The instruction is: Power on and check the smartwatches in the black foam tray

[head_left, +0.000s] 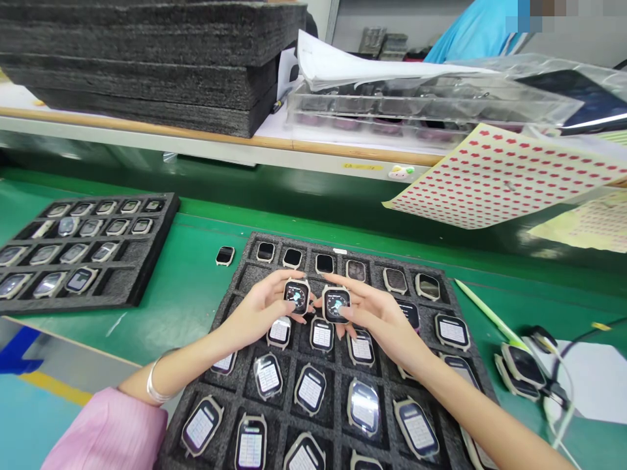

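Note:
My left hand (267, 307) is closed round a smartwatch case (296, 296) without a strap, the thumb lying on its lit screen. A second smartwatch (336, 303) with a like picture on its screen is held in my right hand (375, 310), again with the thumb on the glass. The two watches are side by side, a small gap between them. Both hands are above a black foam tray (333, 391), whose compartments hold many more watches. Most in the nearer rows show lit white screens; several in the far row are dark.
On the left lies another foam tray (140, 274) of watches, with one loose watch (225, 255) beside it. A green pen (490, 313), stacked watches (522, 365) and cables are at right. The shelf carries black foam blocks (147, 65), clear plastic trays (431, 108) and a hanging sticker sheet (499, 176).

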The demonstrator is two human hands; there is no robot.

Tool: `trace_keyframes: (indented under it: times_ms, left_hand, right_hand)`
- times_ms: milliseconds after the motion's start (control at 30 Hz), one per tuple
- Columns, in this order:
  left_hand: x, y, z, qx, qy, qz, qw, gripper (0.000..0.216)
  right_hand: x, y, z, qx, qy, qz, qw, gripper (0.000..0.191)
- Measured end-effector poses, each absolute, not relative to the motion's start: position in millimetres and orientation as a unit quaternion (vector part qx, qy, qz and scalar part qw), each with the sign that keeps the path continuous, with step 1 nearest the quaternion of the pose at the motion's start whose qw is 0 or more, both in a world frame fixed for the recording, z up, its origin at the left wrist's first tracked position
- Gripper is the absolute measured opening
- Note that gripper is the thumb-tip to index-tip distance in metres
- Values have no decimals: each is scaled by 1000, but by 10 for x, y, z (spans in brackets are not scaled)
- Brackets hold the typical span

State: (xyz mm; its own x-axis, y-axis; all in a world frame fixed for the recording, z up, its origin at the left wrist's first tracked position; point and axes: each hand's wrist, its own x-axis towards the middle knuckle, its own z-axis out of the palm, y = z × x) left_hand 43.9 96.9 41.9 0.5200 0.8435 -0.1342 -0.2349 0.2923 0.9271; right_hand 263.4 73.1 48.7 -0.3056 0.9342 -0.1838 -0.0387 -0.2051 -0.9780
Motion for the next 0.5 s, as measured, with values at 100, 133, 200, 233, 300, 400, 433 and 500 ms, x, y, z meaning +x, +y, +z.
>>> trace_keyframes:
  times_ms: [100, 133, 200, 233, 300, 400, 433, 500]
  left_hand:
    - [435, 967, 413, 477, 321, 366, 732, 39]
    - [434, 967, 409, 479, 319, 366, 732, 39]
    - [433, 968, 397, 480, 313, 366, 733, 39]
    - [434, 969, 392, 480, 311, 366, 734, 39]
    - [437, 970, 383, 480, 310, 362, 736, 38]
    - [437, 969, 382, 479, 308, 359, 739, 38]
    - [433, 970, 386, 480, 306, 358, 740, 38]
    - [414, 975, 396, 482, 303, 359, 740, 39]
  right_hand:
    - [2634, 724, 495, -458, -502, 627, 381, 51]
    - [2631, 723, 498, -462, -503, 624, 380, 50]
    - [2622, 722, 501, -469, -508, 615, 380, 48]
    - [2616, 722, 500, -472, -510, 610, 380, 47]
    - [2604, 723, 494, -479, -516, 598, 382, 45]
    - [2593, 718, 489, -481, -529, 587, 379, 44]
    - [2592, 714, 490, -473, -536, 589, 376, 46]
    - [2594, 706, 492, -444, -556, 600, 367, 57]
